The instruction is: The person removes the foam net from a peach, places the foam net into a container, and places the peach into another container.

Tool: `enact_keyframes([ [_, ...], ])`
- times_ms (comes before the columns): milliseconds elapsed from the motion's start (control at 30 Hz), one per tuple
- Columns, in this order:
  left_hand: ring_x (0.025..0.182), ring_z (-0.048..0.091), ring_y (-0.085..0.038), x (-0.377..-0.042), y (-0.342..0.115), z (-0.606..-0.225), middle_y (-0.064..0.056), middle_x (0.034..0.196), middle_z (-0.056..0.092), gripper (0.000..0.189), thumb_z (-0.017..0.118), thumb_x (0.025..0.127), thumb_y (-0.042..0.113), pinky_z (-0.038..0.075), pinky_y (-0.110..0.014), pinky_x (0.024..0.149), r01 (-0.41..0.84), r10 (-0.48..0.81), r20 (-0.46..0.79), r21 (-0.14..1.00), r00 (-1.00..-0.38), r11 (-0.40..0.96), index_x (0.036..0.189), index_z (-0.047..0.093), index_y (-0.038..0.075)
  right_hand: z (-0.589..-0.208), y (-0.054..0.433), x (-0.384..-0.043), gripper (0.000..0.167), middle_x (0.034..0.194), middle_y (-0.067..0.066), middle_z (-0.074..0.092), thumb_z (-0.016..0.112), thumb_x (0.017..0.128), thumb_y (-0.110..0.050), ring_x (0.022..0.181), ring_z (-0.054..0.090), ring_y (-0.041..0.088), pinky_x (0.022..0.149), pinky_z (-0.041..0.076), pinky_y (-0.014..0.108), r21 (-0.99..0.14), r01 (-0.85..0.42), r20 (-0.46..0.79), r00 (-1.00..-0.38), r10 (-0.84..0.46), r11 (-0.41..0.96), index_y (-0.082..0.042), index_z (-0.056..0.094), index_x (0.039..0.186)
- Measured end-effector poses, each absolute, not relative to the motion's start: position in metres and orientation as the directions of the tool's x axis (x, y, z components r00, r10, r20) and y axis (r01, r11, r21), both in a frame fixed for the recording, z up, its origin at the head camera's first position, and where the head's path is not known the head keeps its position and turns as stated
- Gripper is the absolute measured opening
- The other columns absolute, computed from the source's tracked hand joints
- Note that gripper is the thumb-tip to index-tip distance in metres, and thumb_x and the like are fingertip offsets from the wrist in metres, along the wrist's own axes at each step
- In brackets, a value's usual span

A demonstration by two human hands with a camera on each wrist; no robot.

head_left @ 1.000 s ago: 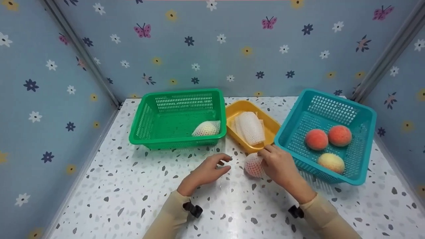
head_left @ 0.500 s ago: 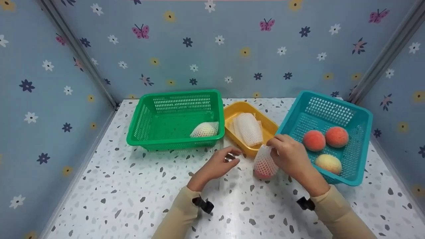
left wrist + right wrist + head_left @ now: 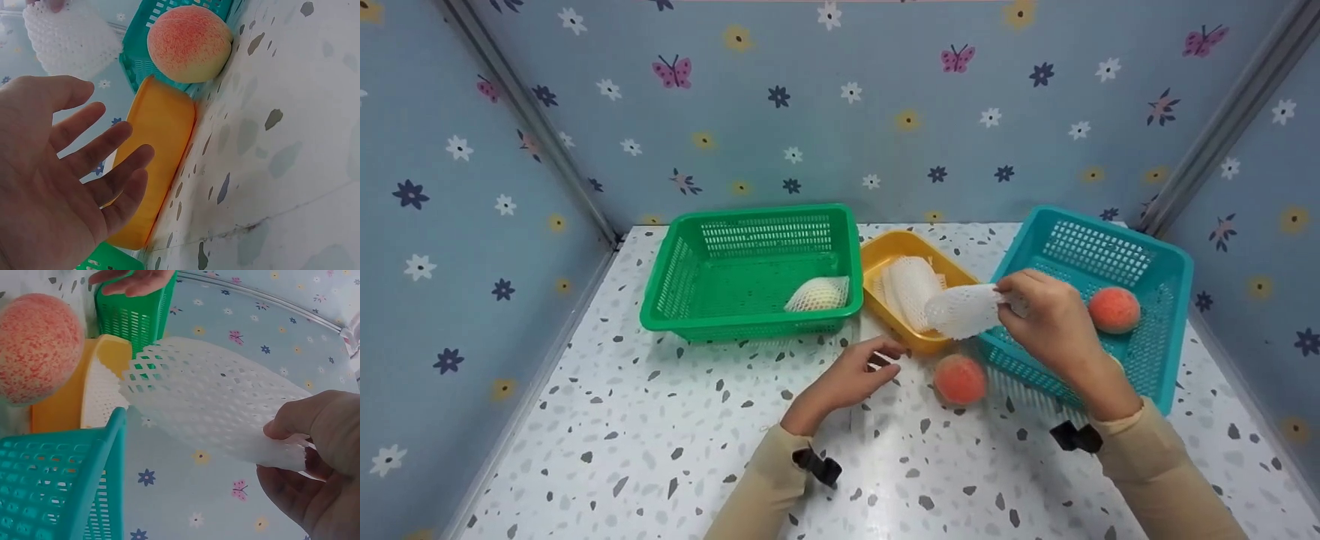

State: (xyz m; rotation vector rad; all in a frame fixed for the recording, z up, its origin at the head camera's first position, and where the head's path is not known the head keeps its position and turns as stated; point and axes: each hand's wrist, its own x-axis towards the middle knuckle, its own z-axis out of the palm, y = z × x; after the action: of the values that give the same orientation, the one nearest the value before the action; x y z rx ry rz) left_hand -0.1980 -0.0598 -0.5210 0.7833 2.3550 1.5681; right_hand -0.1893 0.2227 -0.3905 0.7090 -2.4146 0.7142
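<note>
My right hand (image 3: 1054,326) pinches one end of a white foam fruit net (image 3: 964,312) between thumb and fingers. The net hangs sideways, with its meshed end free, as the right wrist view shows (image 3: 208,394). Below it on the table sits a bare red-and-yellow peach (image 3: 960,379). To the left of that peach is my left hand (image 3: 847,381), its fingers spread loosely and holding nothing. The left wrist view shows the same hand (image 3: 62,169) apart from the peach (image 3: 188,45).
A yellow tray (image 3: 877,244) with more foam nets (image 3: 913,289) stands at the back middle. Left of it, a green basket (image 3: 750,322) contains one netted fruit (image 3: 819,293). At right, a blue-green basket (image 3: 1174,337) contains a red peach (image 3: 1114,310); my right arm hides part of it.
The foam net has come off the peach, moving up with my right hand. The peach now lies bare on the table. My left hand moved slightly right, then stayed almost still.
</note>
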Motion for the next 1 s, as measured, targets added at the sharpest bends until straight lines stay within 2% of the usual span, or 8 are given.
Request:
enact_keyframes([
  [200,0.107,0.061,-0.022,-0.199,-0.064,-0.517,-0.017,0.123,0.061,0.027,0.057,0.099,0.013,0.049,-0.032,0.09,0.331,0.549,0.118,0.893,-0.827,0.306,0.123,0.059,0.001,-0.383,0.218,-0.204,0.016,0.093,0.012,0.069,0.076,0.077,0.005,0.083,0.064,0.024,0.073,0.057,0.042,-0.329,-0.602,0.615,-0.721,-0.318,0.728,-0.002,0.068,0.089],
  [533,0.106,0.06,-0.025,-0.197,-0.068,-0.515,-0.015,0.12,0.061,0.028,0.057,0.099,0.016,0.05,-0.036,0.088,0.299,0.545,0.076,0.895,-0.835,0.332,0.122,0.061,0.0,-0.378,0.211,-0.241,0.017,0.091,0.013,0.068,0.077,0.077,0.005,0.08,0.061,0.026,0.074,0.056,0.043,-0.37,-0.568,0.617,-0.742,-0.262,0.735,-0.002,0.066,0.087],
  [767,0.105,0.06,-0.022,-0.194,-0.07,-0.516,-0.014,0.118,0.062,0.027,0.057,0.099,0.018,0.05,-0.03,0.085,0.289,0.543,0.063,0.894,-0.837,0.343,0.121,0.062,0.002,-0.384,0.205,-0.265,0.018,0.086,0.012,0.064,0.077,0.077,0.005,0.078,0.058,0.026,0.072,0.054,0.041,-0.385,-0.569,0.632,-0.736,-0.242,0.727,-0.002,0.062,0.085],
  [1000,0.105,0.06,-0.02,-0.191,-0.072,-0.521,-0.013,0.118,0.063,0.026,0.057,0.099,0.018,0.051,-0.029,0.083,0.275,0.544,0.037,0.89,-0.838,0.364,0.12,0.063,0.004,-0.394,0.198,-0.276,0.02,0.089,0.012,0.062,0.077,0.079,0.003,0.078,0.056,0.026,0.074,0.056,0.041,-0.378,-0.536,0.591,-0.767,-0.249,0.755,-0.005,0.06,0.085],
])
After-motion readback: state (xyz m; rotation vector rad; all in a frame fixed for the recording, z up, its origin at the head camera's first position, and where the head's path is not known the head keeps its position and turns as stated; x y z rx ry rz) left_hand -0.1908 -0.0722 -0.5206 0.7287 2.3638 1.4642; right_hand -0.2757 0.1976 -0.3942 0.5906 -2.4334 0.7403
